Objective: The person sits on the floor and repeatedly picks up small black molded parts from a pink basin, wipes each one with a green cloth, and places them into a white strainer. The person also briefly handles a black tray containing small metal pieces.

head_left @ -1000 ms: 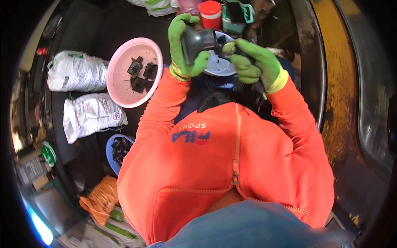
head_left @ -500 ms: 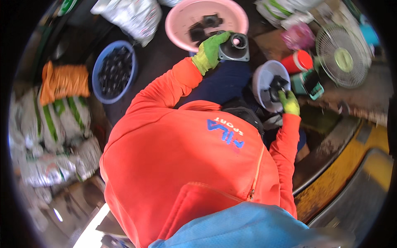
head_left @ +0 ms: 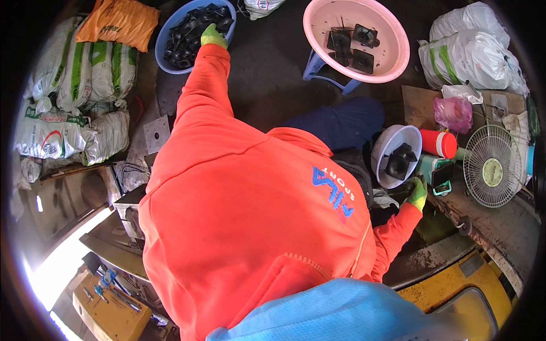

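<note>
My left arm reaches far out, and my left hand (head_left: 214,37), in a yellow-green glove, is down at the right side of a blue basin (head_left: 161,52). Heaped in that basin are black moulded parts (head_left: 185,37); my fingertips are among them, and whether they grip one is hidden. My right hand (head_left: 418,194), gloved alike, is beside the lower right rim of a pale lilac basket (head_left: 380,149), fingers apart with nothing seen in them. Black parts (head_left: 399,162) lie inside the basket. A pink basin (head_left: 392,67) holds several square-flanged black parts (head_left: 363,60).
The pink basin stands on a blue stool (head_left: 314,67). To the right are a fan (head_left: 492,167), a red jug (head_left: 438,143), a phone (head_left: 442,174) and white sacks (head_left: 472,59). Stacked sacks (head_left: 68,85) and an orange sack (head_left: 120,24) fill the left. Yellow machinery (head_left: 455,290) lies lower right.
My left hand has moved from beside the pink basin, where it held a black flanged part, left into the blue basin. My right hand has come out of the lilac basket. The view has shifted.
</note>
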